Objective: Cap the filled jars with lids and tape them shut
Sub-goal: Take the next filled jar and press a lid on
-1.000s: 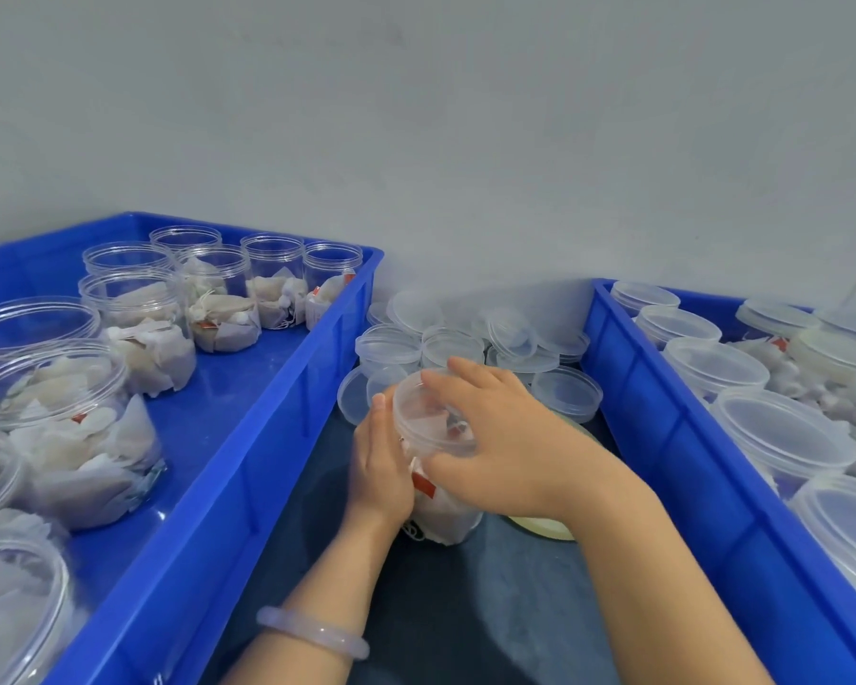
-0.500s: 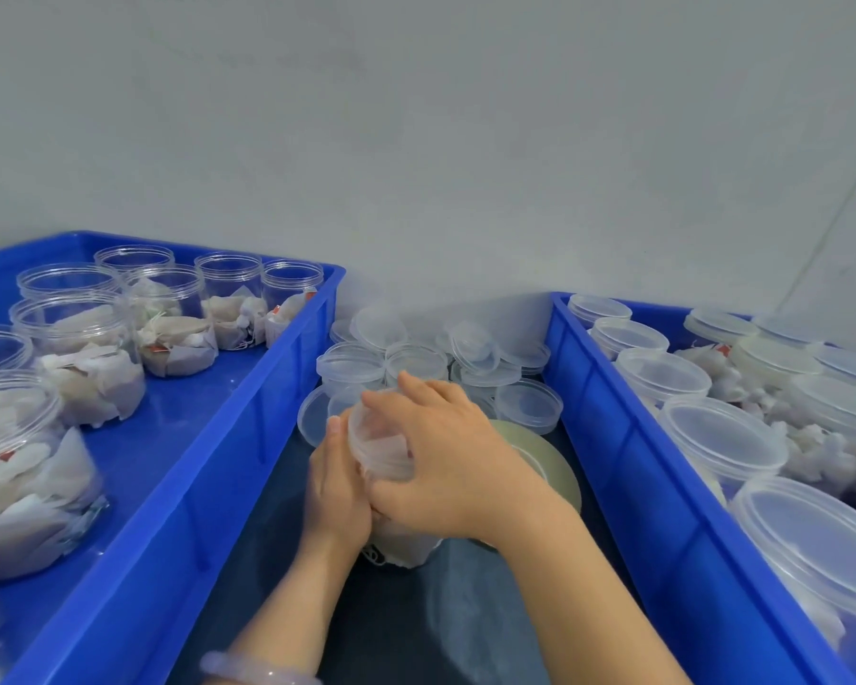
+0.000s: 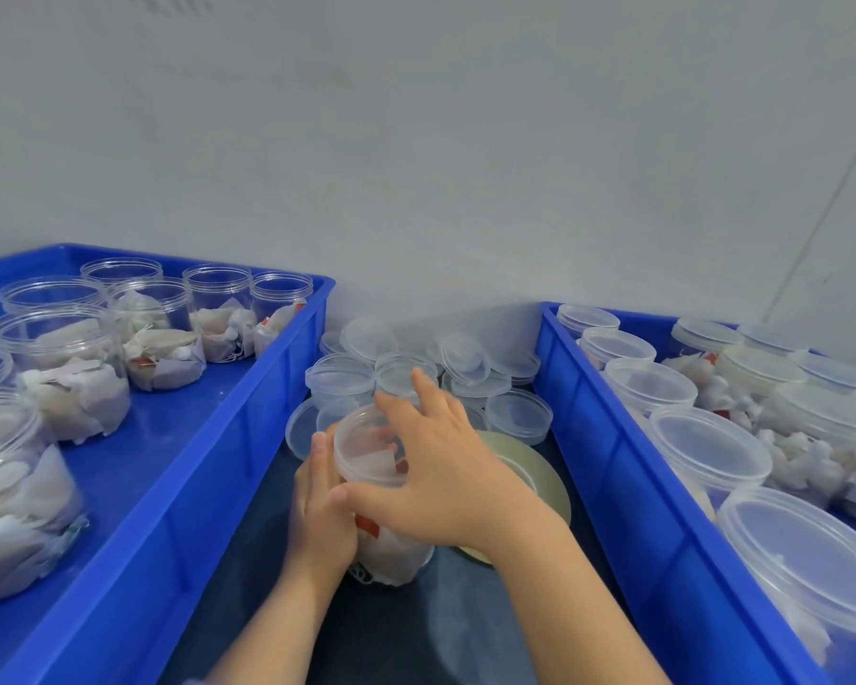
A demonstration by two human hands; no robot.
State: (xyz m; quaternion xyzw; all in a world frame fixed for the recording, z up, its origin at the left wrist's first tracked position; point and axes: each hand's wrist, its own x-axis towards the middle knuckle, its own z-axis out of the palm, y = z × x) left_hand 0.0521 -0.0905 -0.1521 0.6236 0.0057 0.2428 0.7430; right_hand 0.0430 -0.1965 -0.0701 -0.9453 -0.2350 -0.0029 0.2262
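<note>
Jar (image 3: 397, 556) mostly behind left hand (image 3: 320, 511), right hand (image 3: 450, 482), tape roll (image 3: 550, 479) half hidden

Your right hand (image 3: 446, 482) covers a lot of the jar (image 3: 396, 556), so you can't really tell how its lid (image 3: 366, 449) is seated. Right of the jar, the tape roll (image 3: 549, 487) is half hidden behind your wrist. Left of the jar, your left hand (image 3: 320, 516) has its fingers out of sight behind it, and the blue crate (image 3: 208, 487) runs off frame.

A plain grey-white wall (image 3: 416, 140) stands evenly lit. A thin line (image 3: 821, 226), perhaps a panel seam, slants down the wall's right side. Below the wall lies a dark bench (image 3: 416, 635).
</note>
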